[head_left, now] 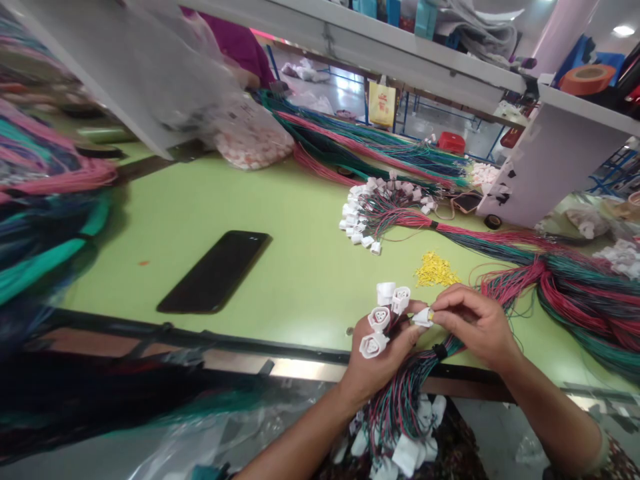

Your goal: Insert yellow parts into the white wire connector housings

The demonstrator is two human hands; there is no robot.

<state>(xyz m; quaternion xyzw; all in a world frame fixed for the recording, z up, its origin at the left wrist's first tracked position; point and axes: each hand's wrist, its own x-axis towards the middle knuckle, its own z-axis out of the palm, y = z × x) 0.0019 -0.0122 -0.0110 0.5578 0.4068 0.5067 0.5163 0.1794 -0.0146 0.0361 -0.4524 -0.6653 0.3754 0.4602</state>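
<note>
My left hand (373, 360) is closed around several white plug connectors (379, 319) on thin wires, their open ends facing up. Between its thumb and forefinger one white connector (423, 318) points toward my right hand (475, 323). The right thumb and forefinger pinch a tiny yellow piece (431, 313) at that connector's end; how far it sits inside cannot be made out. Below my hands hangs a wire bundle (407, 390) with more white connectors over my lap. Just beyond the right hand lies a small heap of yellow pieces (436, 269).
A black phone (215, 272) lies on the green tabletop (300, 267). Farther back are a wire bundle with white connectors (357, 213) and a clear bag of small parts (255, 137). Long wire bundles (590, 307) spread at right, others (50, 247) at left. A shelf (400, 50) spans overhead.
</note>
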